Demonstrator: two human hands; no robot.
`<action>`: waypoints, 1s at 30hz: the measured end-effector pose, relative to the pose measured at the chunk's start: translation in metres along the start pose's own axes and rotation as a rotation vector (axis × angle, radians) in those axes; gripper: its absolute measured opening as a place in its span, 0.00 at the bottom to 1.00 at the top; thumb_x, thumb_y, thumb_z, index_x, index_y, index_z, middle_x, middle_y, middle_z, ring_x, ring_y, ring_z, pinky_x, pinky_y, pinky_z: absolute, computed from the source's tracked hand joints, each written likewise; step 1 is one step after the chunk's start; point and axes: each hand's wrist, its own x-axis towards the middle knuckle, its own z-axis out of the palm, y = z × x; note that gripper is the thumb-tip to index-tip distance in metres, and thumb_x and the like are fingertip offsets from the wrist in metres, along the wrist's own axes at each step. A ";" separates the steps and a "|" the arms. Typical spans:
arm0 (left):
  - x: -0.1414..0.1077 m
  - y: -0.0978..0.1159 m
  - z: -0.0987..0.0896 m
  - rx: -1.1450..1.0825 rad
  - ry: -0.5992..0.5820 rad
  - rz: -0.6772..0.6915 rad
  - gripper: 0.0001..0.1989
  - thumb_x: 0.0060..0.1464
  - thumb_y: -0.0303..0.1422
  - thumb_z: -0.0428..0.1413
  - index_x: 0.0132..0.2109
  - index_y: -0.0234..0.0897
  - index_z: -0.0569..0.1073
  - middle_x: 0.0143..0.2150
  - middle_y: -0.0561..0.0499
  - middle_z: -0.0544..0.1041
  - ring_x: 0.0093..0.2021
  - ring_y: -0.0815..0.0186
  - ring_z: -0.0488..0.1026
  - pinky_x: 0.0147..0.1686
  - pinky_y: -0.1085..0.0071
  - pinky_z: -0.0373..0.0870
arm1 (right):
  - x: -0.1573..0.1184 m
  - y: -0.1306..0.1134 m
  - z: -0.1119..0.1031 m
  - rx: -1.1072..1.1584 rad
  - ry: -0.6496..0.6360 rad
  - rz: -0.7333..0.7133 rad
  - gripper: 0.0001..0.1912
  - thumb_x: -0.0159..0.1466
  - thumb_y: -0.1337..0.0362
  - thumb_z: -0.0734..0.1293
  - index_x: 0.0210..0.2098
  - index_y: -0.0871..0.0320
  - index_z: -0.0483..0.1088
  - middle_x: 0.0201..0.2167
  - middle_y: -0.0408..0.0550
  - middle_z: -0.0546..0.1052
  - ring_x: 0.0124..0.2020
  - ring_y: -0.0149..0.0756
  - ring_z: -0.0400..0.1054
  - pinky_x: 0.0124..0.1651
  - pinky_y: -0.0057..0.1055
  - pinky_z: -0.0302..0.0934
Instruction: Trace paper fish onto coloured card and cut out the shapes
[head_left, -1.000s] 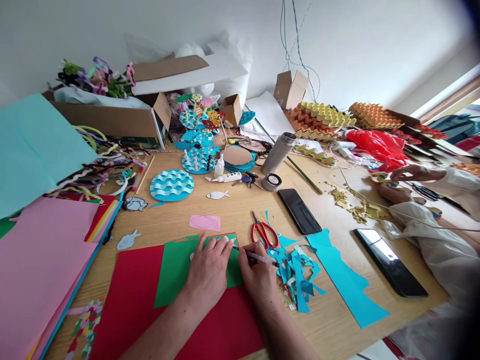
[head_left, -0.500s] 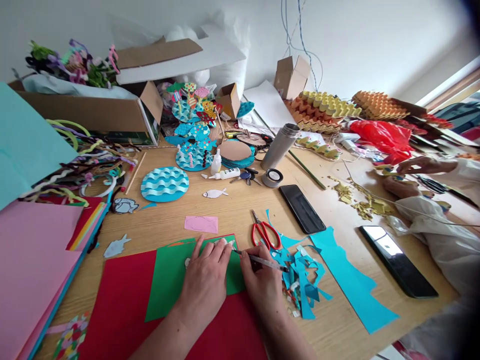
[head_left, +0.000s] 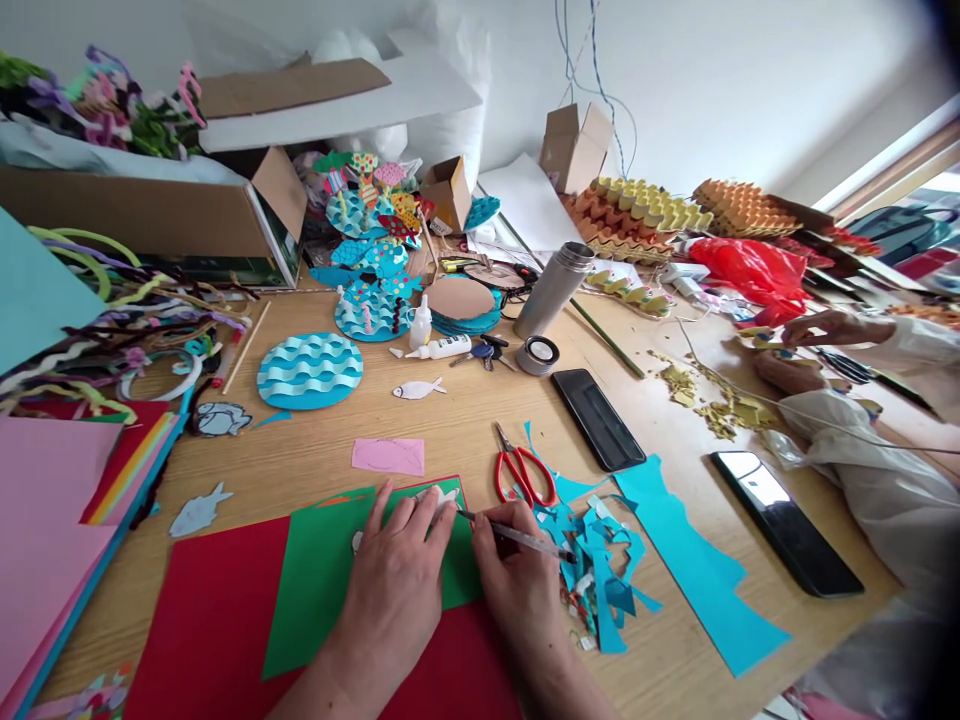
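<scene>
My left hand (head_left: 397, 565) lies with fingers stretched over a white paper cutout (head_left: 448, 496), pressing it onto green paper (head_left: 311, 570). Most of the cutout is hidden under the fingers. My right hand (head_left: 517, 565) grips a dark, slim pen (head_left: 529, 541), its tip at the cutout's right edge. Red paper (head_left: 206, 600) lies beneath the green sheet. Just beyond my hands are a pink paper piece (head_left: 388, 457) with a drawn outline and red-handled scissors (head_left: 523, 470). A white paper fish (head_left: 418, 389) rests farther back.
Blue paper scraps (head_left: 604, 570) are heaped right of my right hand, beside a long blue offcut (head_left: 697, 570). Two phones, one black (head_left: 598, 420), a metal flask (head_left: 555, 290) and glue bottles stand or lie beyond. Another person's hands (head_left: 795, 360) work at the far right.
The view has shifted slightly, so most things sit farther left. The pen tip stays near the cutout's right edge, and my left hand still presses the cutout.
</scene>
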 end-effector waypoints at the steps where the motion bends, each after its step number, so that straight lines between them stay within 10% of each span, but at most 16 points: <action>1: 0.000 0.000 0.000 -0.002 0.002 -0.001 0.25 0.52 0.20 0.47 0.56 0.40 0.71 0.57 0.47 0.73 0.53 0.57 0.68 0.64 0.49 0.48 | 0.000 0.000 0.000 0.003 0.005 0.000 0.10 0.63 0.61 0.62 0.26 0.55 0.64 0.18 0.39 0.66 0.18 0.29 0.59 0.21 0.25 0.54; 30: -0.001 0.001 0.002 0.009 -0.012 -0.010 0.27 0.51 0.19 0.47 0.57 0.42 0.71 0.58 0.49 0.72 0.53 0.59 0.69 0.65 0.48 0.48 | 0.002 -0.002 -0.003 0.012 0.049 -0.015 0.11 0.63 0.61 0.63 0.25 0.56 0.64 0.18 0.39 0.66 0.18 0.28 0.60 0.20 0.23 0.55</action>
